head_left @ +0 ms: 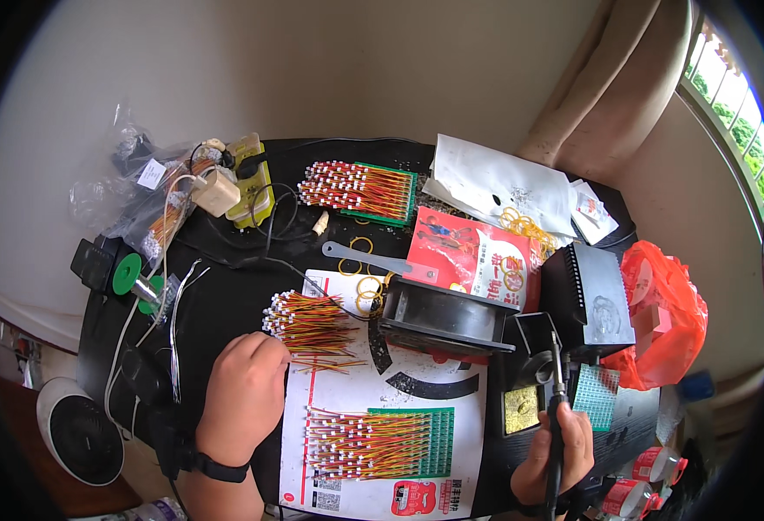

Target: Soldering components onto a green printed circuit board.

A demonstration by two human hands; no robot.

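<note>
My left hand [241, 395] is closed, its curled fingers at the connector ends of a loose pile of red, yellow and black wires [317, 326]. What its fingertips hold, if anything, is hidden. A soldering iron [557, 408] is in my right hand [564, 456], upright, its tip beside the black iron stand [525, 356]. Between my hands, a green circuit board panel [441, 443] lies on a white printed sheet [295, 451]. Rows of wires with white connectors [347, 443] cover its left part, and its right columns are bare.
A black fan [447, 317] stands behind the sheet. A second wired panel [360, 191] lies farther back. At left are a solder spool [139, 285] and a power strip [256, 195]; at right, a yellow sponge [522, 409], a black box [586, 300] and a red bag [664, 304].
</note>
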